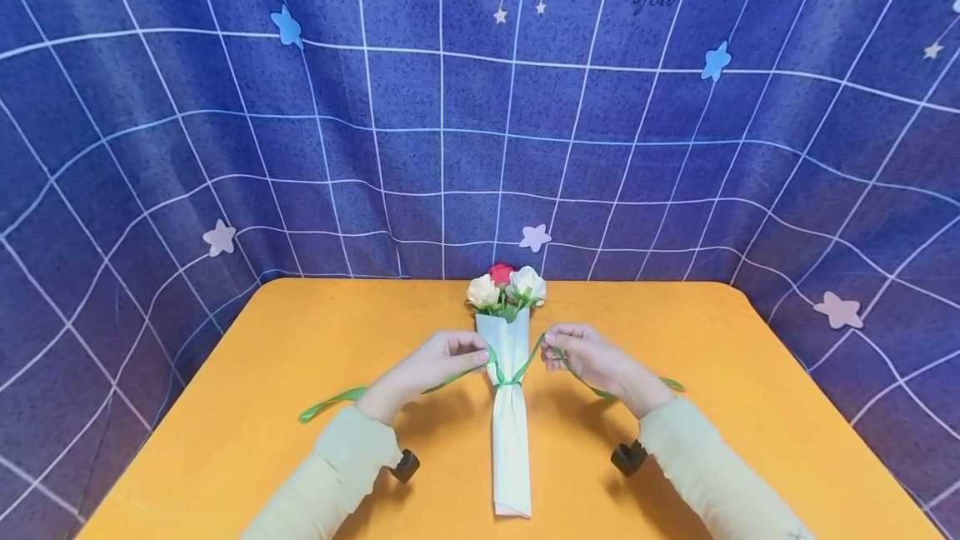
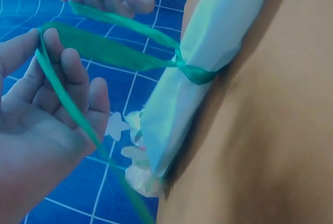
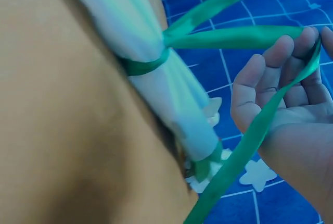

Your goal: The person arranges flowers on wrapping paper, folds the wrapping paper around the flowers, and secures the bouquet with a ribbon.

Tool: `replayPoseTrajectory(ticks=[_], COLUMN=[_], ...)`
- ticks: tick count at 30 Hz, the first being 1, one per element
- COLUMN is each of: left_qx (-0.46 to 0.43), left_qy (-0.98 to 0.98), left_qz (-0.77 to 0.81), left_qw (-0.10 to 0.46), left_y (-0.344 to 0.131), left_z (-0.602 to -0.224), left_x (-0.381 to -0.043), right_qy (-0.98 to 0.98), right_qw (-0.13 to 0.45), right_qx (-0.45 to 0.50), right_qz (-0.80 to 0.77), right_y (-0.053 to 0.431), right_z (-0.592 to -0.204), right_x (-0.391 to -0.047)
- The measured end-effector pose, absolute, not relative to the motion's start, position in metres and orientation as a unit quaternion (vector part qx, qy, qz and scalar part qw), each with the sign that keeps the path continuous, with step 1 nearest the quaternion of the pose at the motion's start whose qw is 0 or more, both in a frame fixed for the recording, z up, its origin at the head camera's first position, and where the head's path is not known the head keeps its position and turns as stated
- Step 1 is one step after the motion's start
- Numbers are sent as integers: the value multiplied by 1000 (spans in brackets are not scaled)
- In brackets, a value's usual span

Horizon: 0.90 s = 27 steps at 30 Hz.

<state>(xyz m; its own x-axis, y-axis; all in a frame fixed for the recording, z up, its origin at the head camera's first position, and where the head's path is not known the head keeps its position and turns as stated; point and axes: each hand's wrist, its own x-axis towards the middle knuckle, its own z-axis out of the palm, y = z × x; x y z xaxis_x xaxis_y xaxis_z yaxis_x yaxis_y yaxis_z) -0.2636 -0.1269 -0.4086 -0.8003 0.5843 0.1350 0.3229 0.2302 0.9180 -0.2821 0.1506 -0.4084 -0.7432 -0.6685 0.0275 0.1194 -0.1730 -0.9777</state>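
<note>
A bouquet wrapped in pale paper [image 1: 512, 448] lies on the table, its red rose [image 1: 501, 274] and white roses [image 1: 527, 285] at the far end. Round its middle runs a green ribbon [image 2: 195, 73], crossed over itself at the front. My left hand [image 1: 450, 357] pinches one length of ribbon between thumb and forefinger, left of the wrap. On the right side, my right hand [image 1: 588, 361] pinches the other length the same way. Both lengths rise from the crossing in a V, and their loose tails hang past the wrists, as the right wrist view shows for one ribbon tail [image 3: 234, 166].
The orange tabletop [image 1: 315, 340] carries the bouquet. Behind and at both sides hangs a blue curtain [image 1: 405, 157] with white grid lines and stars. A black wrist device [image 1: 406, 466] sits at the left cuff, another black device [image 1: 628, 457] at the right.
</note>
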Motion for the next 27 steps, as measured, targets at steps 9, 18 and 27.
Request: replayPoseTrajectory(ticks=[9, 18, 27], left_qx=[289, 291, 274], left_qy=[790, 782, 790], left_qz=[539, 552, 548], left_qw=[46, 17, 9], left_y=[-120, -117, -114], left_z=[-406, -414, -415], left_x=[-262, -267, -268], right_qy=[588, 601, 648], right_qw=[249, 220, 167], right_qx=[-215, -226, -227], right_qz=[-739, -734, -708], right_y=[143, 136, 124], right_z=[-380, -353, -328], right_x=[-292, -306, -321])
